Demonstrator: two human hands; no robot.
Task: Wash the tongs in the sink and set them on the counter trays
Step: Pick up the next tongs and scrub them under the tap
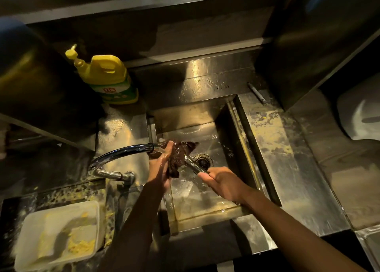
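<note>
Down at near left, a white plastic tub [59,233] sits on the counter [287,148], and it carries yellow crumbly scraps along its floor and edges. Far left on the counter stands a yellow detergent bottle [107,78] with a pump top. In the middle, the steel sink [248,146] is wet, with its drain [202,161] open at the bottom and water pooling on the basin floor. The curved faucet [121,154] swings in from the left, its spout over the basin. Now the hands: the left hand [161,168] is clamped around a dark, soaked cloth [176,156], pressing it against the tongs [193,164] just under the spout. The right hand [224,182] is closed tight on the near end of the tongs, holding them over the drain, inside the sink.
</note>
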